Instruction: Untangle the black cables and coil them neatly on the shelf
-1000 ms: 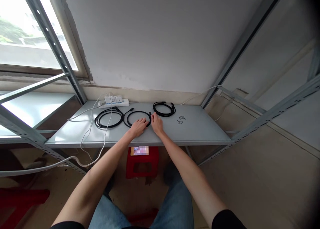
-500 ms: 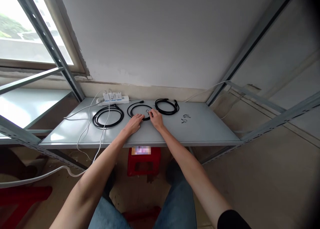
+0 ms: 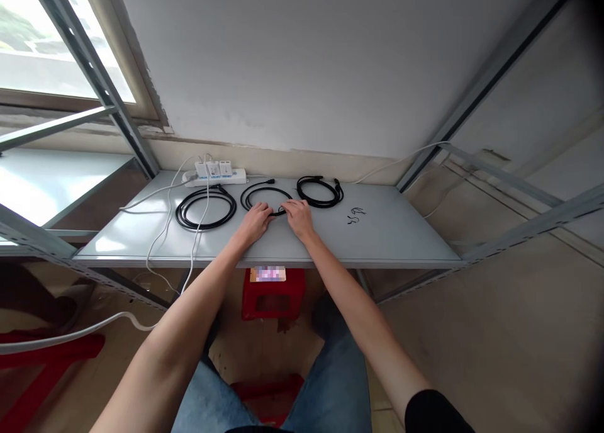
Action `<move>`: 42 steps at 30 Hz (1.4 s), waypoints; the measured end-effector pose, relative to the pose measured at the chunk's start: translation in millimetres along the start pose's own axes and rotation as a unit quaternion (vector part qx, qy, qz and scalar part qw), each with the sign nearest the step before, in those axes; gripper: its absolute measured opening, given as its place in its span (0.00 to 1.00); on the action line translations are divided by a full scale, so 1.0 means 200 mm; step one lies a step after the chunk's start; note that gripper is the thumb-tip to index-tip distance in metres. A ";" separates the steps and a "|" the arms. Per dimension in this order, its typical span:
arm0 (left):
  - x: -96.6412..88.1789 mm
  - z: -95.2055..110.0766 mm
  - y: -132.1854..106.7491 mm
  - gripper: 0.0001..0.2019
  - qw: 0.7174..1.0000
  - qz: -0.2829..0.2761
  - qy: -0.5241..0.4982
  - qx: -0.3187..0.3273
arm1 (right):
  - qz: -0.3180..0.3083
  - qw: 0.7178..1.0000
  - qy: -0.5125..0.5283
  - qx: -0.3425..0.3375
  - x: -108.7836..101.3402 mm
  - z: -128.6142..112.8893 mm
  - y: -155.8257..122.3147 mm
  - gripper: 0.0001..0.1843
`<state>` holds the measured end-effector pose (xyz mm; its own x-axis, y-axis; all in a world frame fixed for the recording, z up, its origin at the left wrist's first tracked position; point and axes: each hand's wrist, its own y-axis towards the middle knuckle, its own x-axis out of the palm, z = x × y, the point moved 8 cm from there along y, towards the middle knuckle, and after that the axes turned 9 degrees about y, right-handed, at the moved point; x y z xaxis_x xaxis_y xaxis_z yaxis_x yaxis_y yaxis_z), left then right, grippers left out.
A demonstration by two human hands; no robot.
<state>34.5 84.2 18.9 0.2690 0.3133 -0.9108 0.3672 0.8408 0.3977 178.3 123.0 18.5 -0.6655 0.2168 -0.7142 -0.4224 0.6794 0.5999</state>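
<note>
Three coiled black cables lie in a row on a grey metal shelf (image 3: pixel 396 241). My left hand (image 3: pixel 257 221) and my right hand (image 3: pixel 298 216) both rest on the near edge of the middle coil (image 3: pixel 257 194), fingers curled and pinching the cable where they meet. The left coil (image 3: pixel 206 208) lies beside my left hand. The right coil (image 3: pixel 319 191) lies just beyond my right hand. A few small black twist ties (image 3: pixel 356 215) lie loose to the right of my right hand.
A white power strip (image 3: pixel 214 175) with plugged chargers sits at the back of the shelf; white cords (image 3: pixel 163 231) trail over the left edge. Slanted metal struts frame both sides. A red stool (image 3: pixel 272 293) stands under the shelf, my knees below.
Both hands have drawn together on the near side of the middle coil. The view has shifted slightly, with the shelf now higher in the picture.
</note>
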 end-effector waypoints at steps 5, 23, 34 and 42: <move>0.03 0.00 0.02 0.10 0.999 -0.031 0.005 -0.010 | 0.007 1.000 0.002 -0.007 0.00 -0.03 0.01 0.21; -0.01 0.00 0.02 0.18 0.998 -0.019 0.029 -0.051 | -0.004 0.999 0.035 -0.001 0.01 -0.03 0.02 0.22; 0.02 -0.02 0.03 0.19 0.997 -0.045 0.031 -0.061 | -0.014 0.997 0.039 -0.069 0.02 -0.11 0.04 0.18; 0.04 -0.02 0.03 0.19 0.995 -0.053 0.046 -0.066 | -0.029 0.997 0.029 -0.072 0.02 -0.15 0.03 0.22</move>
<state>34.5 94.0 14.6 0.1501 0.2539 -0.9555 0.2677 0.9199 0.2865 155.1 107.5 31.1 -0.6707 0.1361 -0.7291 -0.5425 0.5804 0.6073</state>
